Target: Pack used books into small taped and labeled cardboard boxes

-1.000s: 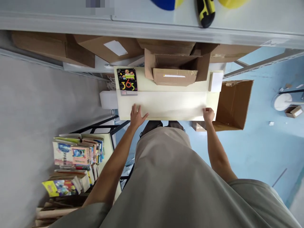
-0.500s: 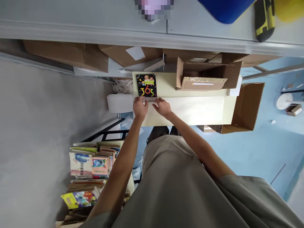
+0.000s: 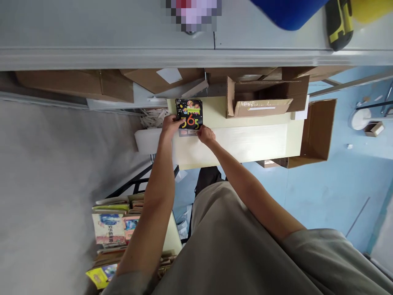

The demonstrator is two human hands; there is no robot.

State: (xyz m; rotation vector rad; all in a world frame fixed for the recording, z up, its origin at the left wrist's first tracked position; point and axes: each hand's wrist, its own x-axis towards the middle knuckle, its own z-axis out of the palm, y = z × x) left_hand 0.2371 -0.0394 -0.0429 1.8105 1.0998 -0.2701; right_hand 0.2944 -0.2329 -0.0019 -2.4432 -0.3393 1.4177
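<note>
A black book [image 3: 193, 107] with a colourful "365" on its cover lies at the left part of a pale table. My left hand [image 3: 169, 125] grips the book's left edge, its thumb across the cover. At the lower right corner, my right hand [image 3: 206, 134] pinches the book with fingers curled. Below the book's bottom edge a printed strip [image 3: 188, 132] shows; whether it belongs to the book or lies under it, I cannot tell. The white sheet [image 3: 245, 142] covers much of the table [image 3: 215, 107] to the right.
An opened cardboard box [image 3: 262, 107] stands at the table's back right, and another carton [image 3: 319, 133] is beyond the right end. A grey shelf edge [image 3: 123, 57] runs above the table. Stacked books [image 3: 109, 229] sit in a holder at lower left. A cutter knife [image 3: 339, 24] lies on the shelf.
My left hand has moved left and up from the book's bottom edge onto its left side. My right hand has closed at the lower right corner. The printed strip has come into view below the cover.
</note>
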